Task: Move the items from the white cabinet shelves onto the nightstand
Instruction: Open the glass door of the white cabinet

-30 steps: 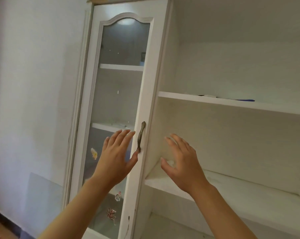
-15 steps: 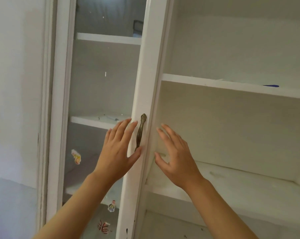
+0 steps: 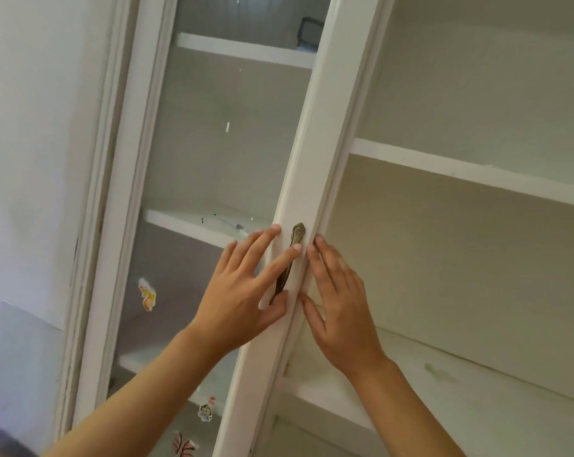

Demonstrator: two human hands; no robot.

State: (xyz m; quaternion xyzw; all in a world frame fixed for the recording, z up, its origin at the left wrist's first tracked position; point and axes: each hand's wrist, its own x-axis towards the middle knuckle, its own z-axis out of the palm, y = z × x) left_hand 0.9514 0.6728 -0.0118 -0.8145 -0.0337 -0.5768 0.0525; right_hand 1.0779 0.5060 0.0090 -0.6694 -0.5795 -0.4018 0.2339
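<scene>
A: Cabinet status?
B: Right bay open, its shelves bare as far as visible. Glass door at left; small items lie on the shelf behind it.
A: Hands?
B: Left hand lies flat on the door frame, fingers straight, touching the handle. Right hand lies flat on the frame's right edge. Neither holds anything.

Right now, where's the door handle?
Head view, centre: the bronze handle sits on the white door stile, between the left hand and right hand.
</scene>
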